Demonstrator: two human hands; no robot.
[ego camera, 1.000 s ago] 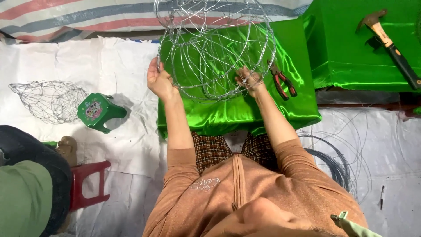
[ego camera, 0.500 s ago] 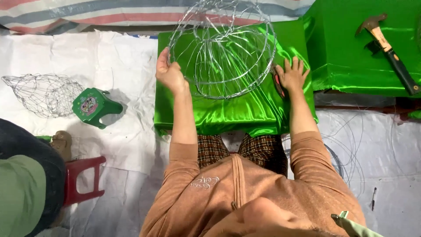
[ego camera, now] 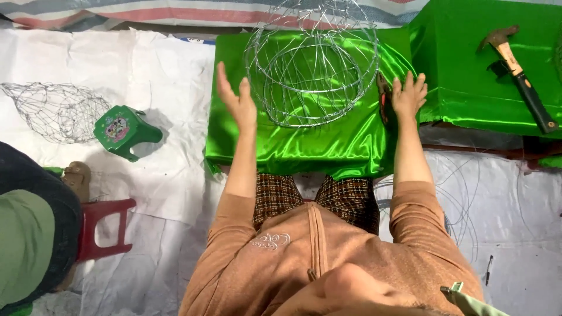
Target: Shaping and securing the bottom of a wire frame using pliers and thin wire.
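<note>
A round wire cage frame (ego camera: pixel 313 64) stands on a table draped in shiny green cloth (ego camera: pixel 293 149). My left hand (ego camera: pixel 237 104) is raised on edge just left of the frame, fingers apart, holding nothing. My right hand (ego camera: pixel 410 93) lies flat on the cloth to the right of the frame, fingers spread. Red-handled pliers (ego camera: pixel 383 105) lie on the cloth against the left side of that hand; the hand is not closed on them.
A hammer (ego camera: pixel 518 73) lies on a second green-draped surface (ego camera: pixel 468 93) at the right. On the white floor sheet at the left are a small green stool (ego camera: pixel 123 130), another wire frame (ego camera: pixel 52 111), a red stool (ego camera: pixel 99 228) and another person (ego camera: pixel 29 246). Loose wire coils (ego camera: pixel 462 199) lie at the right.
Both hands have let go of the wire frame, which now rests on the cloth. My right hand moved right and down flat beside the pliers; my left hand drew away from the frame's rim.
</note>
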